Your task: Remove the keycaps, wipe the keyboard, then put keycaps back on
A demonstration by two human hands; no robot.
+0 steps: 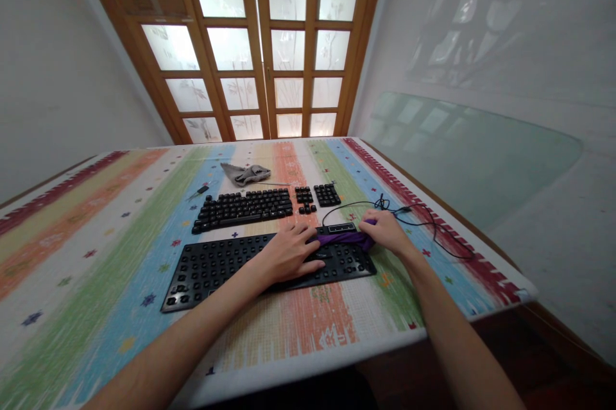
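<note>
A black keyboard base [206, 269] with its keycaps off lies slantwise on the table, bare switches showing. My left hand [289, 253] rests on its middle, palm down, fingers apart, fingertips at the left end of a purple cloth [344, 239]. The cloth stretches across the right part of the base. At the base's right end, my right hand [382, 230] is closed on the cloth's other end. Part of the switches is hidden under my left hand and the cloth.
Beyond the base, loose black keycaps [245, 206] stand in keyboard order. Behind them lies a crumpled grey cloth [246, 174], with a small dark tool [199, 192] to the left. A black cable [423, 221] loops to the right on the striped tablecloth [158, 230].
</note>
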